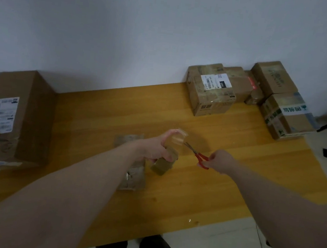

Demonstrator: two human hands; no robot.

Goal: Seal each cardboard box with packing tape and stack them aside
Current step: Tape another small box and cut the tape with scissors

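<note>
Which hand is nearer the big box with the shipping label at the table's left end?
Left. The left hand grips the tape roll mid-table, closer to the big box. The right hand, holding the red scissors, is farther right.

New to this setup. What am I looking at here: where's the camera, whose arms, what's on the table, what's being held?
There is no robot here. One wide-angle camera sits on a person's head and looks forward and down, so the two bare arms are the wearer's own.

The left hand grips a roll of packing tape and holds a clear strip pulled up from it. The right hand holds red-handled scissors, their blades pointing at that strip.

On the wooden table: a small flat cardboard box under the left forearm, a large cardboard box at the left, and a group of taped boxes at the far right by the wall.
</note>
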